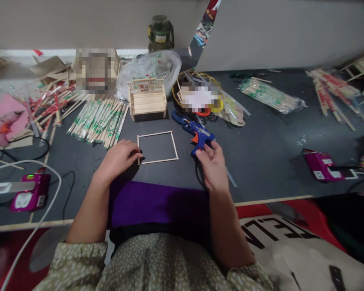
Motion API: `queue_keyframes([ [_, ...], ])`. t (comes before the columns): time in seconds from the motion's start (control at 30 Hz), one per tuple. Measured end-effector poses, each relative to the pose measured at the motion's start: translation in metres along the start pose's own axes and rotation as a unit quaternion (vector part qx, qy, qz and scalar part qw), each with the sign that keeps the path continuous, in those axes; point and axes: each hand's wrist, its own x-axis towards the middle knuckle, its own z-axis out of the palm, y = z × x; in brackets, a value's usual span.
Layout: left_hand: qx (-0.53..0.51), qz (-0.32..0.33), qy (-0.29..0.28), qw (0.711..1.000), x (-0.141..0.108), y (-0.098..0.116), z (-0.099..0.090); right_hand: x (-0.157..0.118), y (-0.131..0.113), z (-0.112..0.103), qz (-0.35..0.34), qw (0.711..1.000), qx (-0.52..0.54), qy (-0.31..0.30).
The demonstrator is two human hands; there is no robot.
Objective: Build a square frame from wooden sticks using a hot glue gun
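Note:
Four thin sticks form a rectangular frame on the dark table. My left hand rests at the frame's left side, its fingers closed by the left stick near the lower corner; whether they grip the stick is hard to make out. To the right of the frame, my right hand holds the handle of a blue glue gun with an orange trigger. The gun's front points up and to the left. Behind the frame stands a small bench made of sticks.
Bundles of wrapped chopsticks lie at the left, with another pack at the back right. A yellow basket sits behind the glue gun. Purple power boxes stand at the left and right, with cables.

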Motion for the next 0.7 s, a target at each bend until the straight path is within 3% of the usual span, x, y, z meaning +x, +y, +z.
queue_keyframes([
  [0.17, 0.009, 0.003, 0.007, 1.000, 0.000, 0.000, 0.001, -0.001, -0.003, 0.003, -0.023, 0.998, -0.036, -0.039],
  [0.4, 0.024, 0.004, 0.006, 1.000, -0.001, 0.001, 0.001, -0.011, -0.039, 0.000, -0.016, 0.998, 0.021, -0.064],
  [0.53, 0.025, 0.010, 0.010, 1.000, 0.000, 0.001, 0.003, 0.025, -0.052, 0.017, -0.034, 0.994, 0.068, -0.076],
  [0.7, 0.024, 0.005, 0.017, 1.000, 0.001, 0.000, 0.005, 0.082, -0.044, 0.039, -0.029, 0.996, 0.066, -0.047],
])
